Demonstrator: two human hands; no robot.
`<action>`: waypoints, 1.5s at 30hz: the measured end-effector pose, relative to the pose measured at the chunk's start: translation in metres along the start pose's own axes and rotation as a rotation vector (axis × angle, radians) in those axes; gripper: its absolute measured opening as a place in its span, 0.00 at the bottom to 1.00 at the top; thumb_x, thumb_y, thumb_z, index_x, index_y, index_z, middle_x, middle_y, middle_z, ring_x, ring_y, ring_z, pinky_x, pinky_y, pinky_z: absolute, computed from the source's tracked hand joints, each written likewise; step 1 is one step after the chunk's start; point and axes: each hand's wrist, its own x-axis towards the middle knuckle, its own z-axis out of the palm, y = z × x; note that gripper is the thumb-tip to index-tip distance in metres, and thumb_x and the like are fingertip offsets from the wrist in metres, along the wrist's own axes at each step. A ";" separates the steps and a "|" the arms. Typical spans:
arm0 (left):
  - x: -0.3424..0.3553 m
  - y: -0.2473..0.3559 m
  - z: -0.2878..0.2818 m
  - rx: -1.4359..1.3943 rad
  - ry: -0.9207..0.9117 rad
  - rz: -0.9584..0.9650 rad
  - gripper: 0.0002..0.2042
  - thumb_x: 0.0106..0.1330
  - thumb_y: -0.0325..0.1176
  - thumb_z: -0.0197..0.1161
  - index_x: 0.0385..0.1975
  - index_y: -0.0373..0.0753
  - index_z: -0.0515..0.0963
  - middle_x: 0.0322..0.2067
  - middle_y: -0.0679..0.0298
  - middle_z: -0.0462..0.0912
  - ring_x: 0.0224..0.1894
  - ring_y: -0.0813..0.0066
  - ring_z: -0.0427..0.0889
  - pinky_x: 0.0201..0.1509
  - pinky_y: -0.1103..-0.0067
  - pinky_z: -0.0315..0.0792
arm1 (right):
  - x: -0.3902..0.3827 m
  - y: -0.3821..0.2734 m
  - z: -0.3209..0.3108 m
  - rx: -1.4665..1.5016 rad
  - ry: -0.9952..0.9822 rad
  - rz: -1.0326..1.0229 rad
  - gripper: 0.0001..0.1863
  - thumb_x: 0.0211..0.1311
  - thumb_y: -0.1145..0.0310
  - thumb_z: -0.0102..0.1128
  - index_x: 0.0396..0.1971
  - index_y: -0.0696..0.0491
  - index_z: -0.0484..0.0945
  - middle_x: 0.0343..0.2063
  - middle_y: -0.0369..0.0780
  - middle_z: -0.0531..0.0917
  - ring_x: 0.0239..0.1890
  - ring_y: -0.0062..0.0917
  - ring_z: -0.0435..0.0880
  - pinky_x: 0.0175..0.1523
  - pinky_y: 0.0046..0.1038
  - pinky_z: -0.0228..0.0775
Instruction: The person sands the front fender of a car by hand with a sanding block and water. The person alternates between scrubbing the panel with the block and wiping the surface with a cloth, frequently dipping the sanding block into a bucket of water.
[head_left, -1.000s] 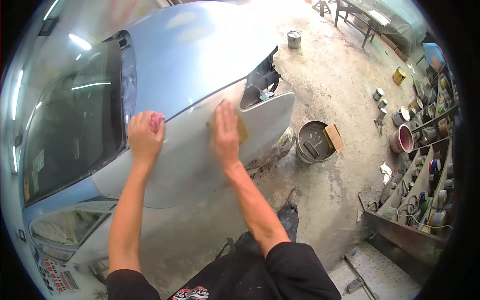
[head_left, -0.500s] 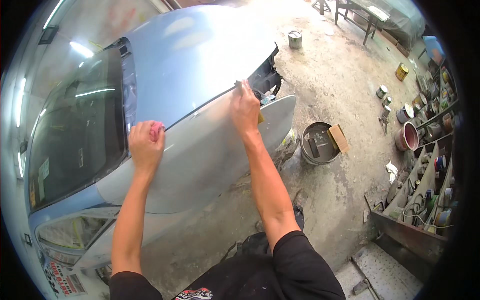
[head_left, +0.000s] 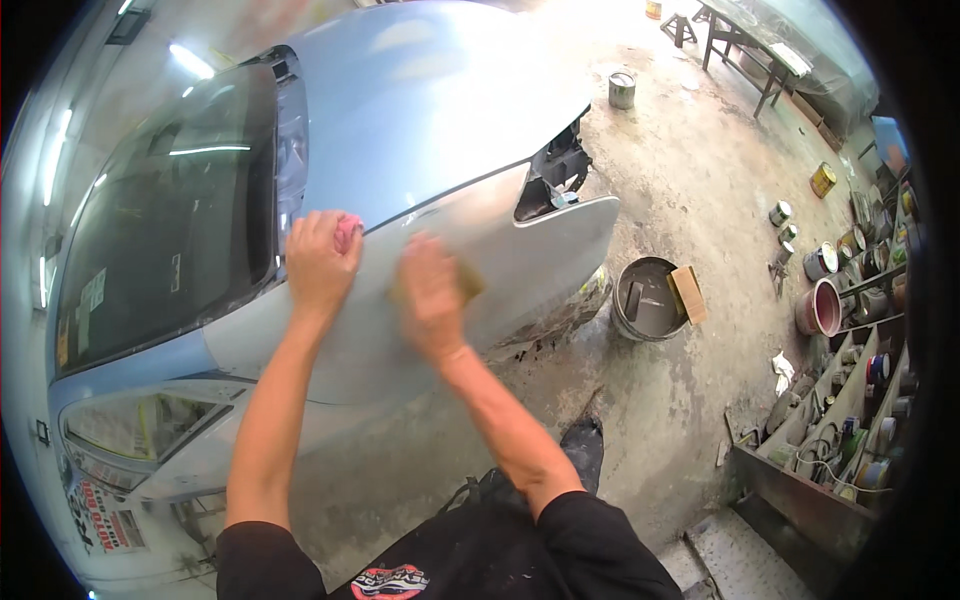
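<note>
The grey-primed front fender (head_left: 480,225) of a car lies before me, below its light blue hood (head_left: 420,110). My left hand (head_left: 322,262) rests at the fender's upper edge near the windshield, fingers closed round a crumpled pink cloth (head_left: 348,232). Pressed to the middle of the fender is my right hand (head_left: 430,295), smeared by motion. A yellow-brown sheet of sandpaper (head_left: 468,283) sticks out from under its palm; the rest of the sheet is hidden.
Right of the fender stands a bucket (head_left: 640,322) of dark liquid with a block inside and a cardboard piece (head_left: 688,294) on its rim. Paint cans (head_left: 622,90) and a reddish bucket (head_left: 820,308) stand on the floor. Divided shelving (head_left: 800,470) holds several cans at the right.
My right hand has swept from the hood edge near the headlight opening back down to the middle of the fender. My left hand stays at the hood seam. The view has shifted slightly.
</note>
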 end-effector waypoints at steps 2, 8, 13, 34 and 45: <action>-0.003 -0.002 -0.003 -0.011 0.000 0.004 0.09 0.62 0.34 0.74 0.38 0.40 0.82 0.36 0.60 0.82 0.41 0.56 0.79 0.47 0.62 0.72 | 0.002 0.008 -0.007 0.009 -0.043 -0.117 0.35 0.64 0.80 0.52 0.74 0.62 0.69 0.77 0.52 0.67 0.81 0.45 0.62 0.84 0.50 0.48; 0.004 0.005 -0.002 -0.019 0.031 0.032 0.09 0.62 0.32 0.73 0.39 0.39 0.83 0.35 0.60 0.83 0.39 0.56 0.79 0.46 0.62 0.72 | 0.034 0.053 -0.039 -0.244 0.068 0.210 0.35 0.65 0.79 0.51 0.74 0.64 0.68 0.77 0.52 0.69 0.80 0.44 0.65 0.85 0.50 0.45; -0.003 -0.001 -0.002 -0.021 0.027 0.026 0.09 0.63 0.32 0.73 0.39 0.39 0.83 0.35 0.60 0.83 0.40 0.56 0.80 0.47 0.63 0.73 | -0.001 0.009 -0.016 -0.057 -0.103 -0.143 0.34 0.67 0.78 0.49 0.76 0.63 0.66 0.77 0.50 0.69 0.82 0.41 0.63 0.85 0.52 0.42; -0.003 -0.004 -0.002 0.017 0.025 -0.001 0.09 0.64 0.38 0.73 0.38 0.44 0.83 0.35 0.63 0.82 0.43 0.58 0.80 0.48 0.62 0.71 | 0.043 0.002 -0.015 -0.068 -0.171 -0.180 0.35 0.63 0.74 0.55 0.73 0.66 0.68 0.75 0.55 0.70 0.79 0.48 0.66 0.82 0.53 0.52; 0.001 0.001 -0.002 -0.023 0.005 -0.014 0.10 0.63 0.35 0.74 0.39 0.41 0.83 0.35 0.61 0.82 0.42 0.56 0.80 0.47 0.62 0.72 | 0.062 0.015 -0.014 -0.121 -0.174 -0.237 0.31 0.64 0.76 0.56 0.69 0.62 0.73 0.69 0.54 0.76 0.74 0.45 0.73 0.78 0.51 0.62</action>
